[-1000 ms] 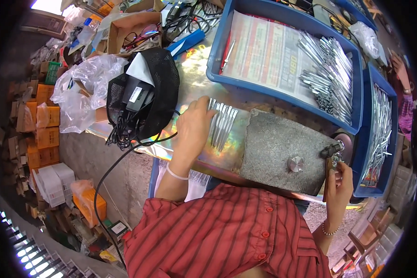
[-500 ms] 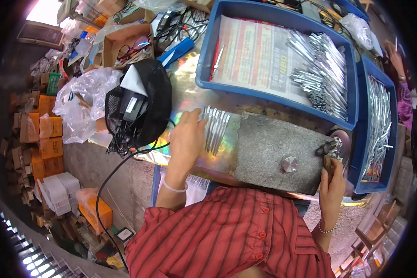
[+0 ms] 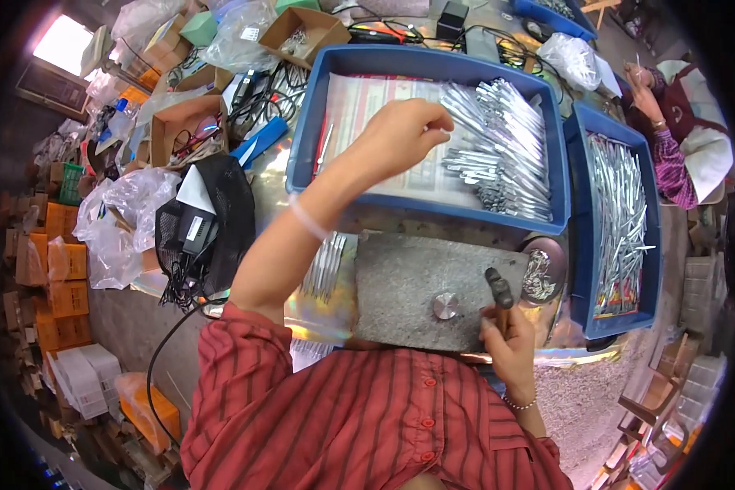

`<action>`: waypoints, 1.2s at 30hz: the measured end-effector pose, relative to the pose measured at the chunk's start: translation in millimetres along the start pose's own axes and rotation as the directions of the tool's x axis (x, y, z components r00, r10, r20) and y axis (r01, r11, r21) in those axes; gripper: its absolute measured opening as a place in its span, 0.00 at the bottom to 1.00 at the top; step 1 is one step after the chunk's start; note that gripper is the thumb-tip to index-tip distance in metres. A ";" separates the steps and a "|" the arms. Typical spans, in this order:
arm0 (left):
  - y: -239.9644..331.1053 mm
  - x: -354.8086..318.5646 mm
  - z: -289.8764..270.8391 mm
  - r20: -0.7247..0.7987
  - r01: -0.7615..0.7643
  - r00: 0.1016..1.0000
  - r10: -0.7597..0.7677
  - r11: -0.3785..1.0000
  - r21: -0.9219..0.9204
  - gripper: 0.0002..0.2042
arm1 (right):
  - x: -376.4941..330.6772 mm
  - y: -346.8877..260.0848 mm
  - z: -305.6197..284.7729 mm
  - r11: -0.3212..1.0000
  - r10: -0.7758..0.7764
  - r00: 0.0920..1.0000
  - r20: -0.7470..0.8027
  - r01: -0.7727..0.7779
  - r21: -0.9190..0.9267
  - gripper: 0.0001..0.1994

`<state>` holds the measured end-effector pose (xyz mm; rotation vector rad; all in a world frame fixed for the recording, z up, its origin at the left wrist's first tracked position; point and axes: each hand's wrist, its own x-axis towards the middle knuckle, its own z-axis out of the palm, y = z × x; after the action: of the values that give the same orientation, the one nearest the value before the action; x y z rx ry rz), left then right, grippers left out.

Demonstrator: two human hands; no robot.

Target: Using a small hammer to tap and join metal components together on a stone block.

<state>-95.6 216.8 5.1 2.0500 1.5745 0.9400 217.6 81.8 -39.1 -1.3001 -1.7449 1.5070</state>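
Over the large blue plastic tray [image 3: 559, 163], the left hand [image 3: 412, 131] hangs with its fingers curled inward, their tips near a thick pile of slim silvery metal rods [image 3: 510, 151] heaped at the tray's right side; whether they are pinched on anything cannot be told from this angle. A pale printed sheet [image 3: 433, 175] lines the tray floor, and a single slim metal rod [image 3: 325, 145] lies well apart from the pile, by the left wall.

Well apart from the left, the right hand [image 3: 510, 347] is closed around the brown handle of a hammer with a dark metal head [image 3: 498, 287]. That head sits over the right end of a rough grey rectangular slab [image 3: 400, 286]; I cannot tell if the two touch. On the slab, left of the hammer, rests a round silvery metal disc [image 3: 446, 306].

Just beyond the slab's right edge, a dark round dish [image 3: 559, 265] contains small shiny metal pieces [image 3: 539, 279]. Left of the slab, a row of silvery rods [image 3: 327, 265] lies side by side on the shiny iridescent surface [image 3: 322, 314], beside the left forearm. Farther right, a second blue tray [image 3: 581, 204] holds more rods [image 3: 621, 220].
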 end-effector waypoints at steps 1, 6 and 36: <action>-16.5 19.1 11.7 0.034 0.016 0.999 -0.017 0.999 0.038 0.09 | 0.1 -0.3 -0.3 1.000 -0.010 1.000 0.001 0.010 -0.002 0.07; -76.0 67.8 55.1 0.086 -0.062 0.996 0.036 0.942 0.330 0.08 | -1.3 -11.6 3.2 0.996 0.063 0.998 0.018 -0.062 -0.060 0.04; 85.8 -93.4 -11.8 -0.448 -0.189 0.886 0.119 0.975 -0.114 0.04 | -6.3 -6.2 6.3 0.985 0.091 0.994 -0.056 -0.082 0.150 0.06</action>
<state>-58.2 101.6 44.6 1.9666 1.4953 1.6270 213.0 73.7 -33.6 -1.3471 -1.5256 1.5931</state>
